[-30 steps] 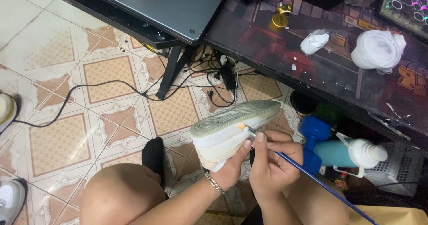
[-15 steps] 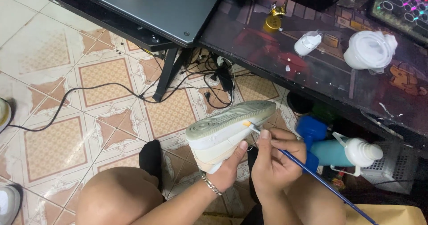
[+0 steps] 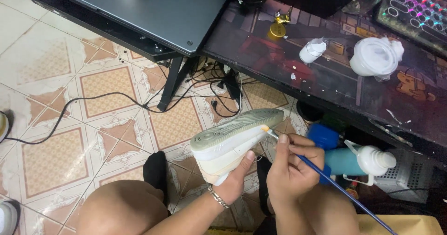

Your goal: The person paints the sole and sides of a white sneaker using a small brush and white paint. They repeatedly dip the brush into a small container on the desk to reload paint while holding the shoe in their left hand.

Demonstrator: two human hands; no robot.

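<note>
Shoe shifted slightly rightward | left hand (image 3: 231,181) fingers grip white rubber-soled sneaker (image 3: 233,139) | right hand (image 3: 291,170) fingers pinch blue-handled thin paintbrush (image 3: 326,177), tip touching sole edge.

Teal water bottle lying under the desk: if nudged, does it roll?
Probably yes: the teal water bottle lies on its side and looks round. Its white cap and carry loop may check the roll. Weight is unclear, as its fill is not visible.
</note>
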